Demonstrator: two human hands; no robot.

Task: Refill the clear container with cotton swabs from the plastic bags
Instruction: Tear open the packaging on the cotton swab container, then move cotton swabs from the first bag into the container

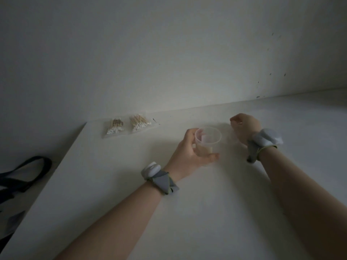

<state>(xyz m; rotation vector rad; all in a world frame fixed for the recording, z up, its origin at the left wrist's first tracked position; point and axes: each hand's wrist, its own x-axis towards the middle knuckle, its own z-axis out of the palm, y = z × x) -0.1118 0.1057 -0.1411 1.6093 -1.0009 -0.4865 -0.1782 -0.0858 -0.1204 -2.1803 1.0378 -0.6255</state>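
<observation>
My left hand (pixel 189 151) grips the clear container (pixel 207 141) from its left side and holds it upright at the middle of the white table. The cup looks empty and has no lid on it. Just right of it, my right hand (pixel 245 128) is raised with its fingers curled, pinching what looks like a faint clear lid (pixel 232 133). Two plastic bags of cotton swabs lie flat near the wall at the back left, one (pixel 115 127) beside the other (pixel 139 123), well apart from both hands.
The white table (pixel 187 212) meets a white wall at the back. Its left edge runs diagonally, and a dark bag with straps (pixel 22 175) sits beyond that edge on the lower left. Both wrists wear grey bands.
</observation>
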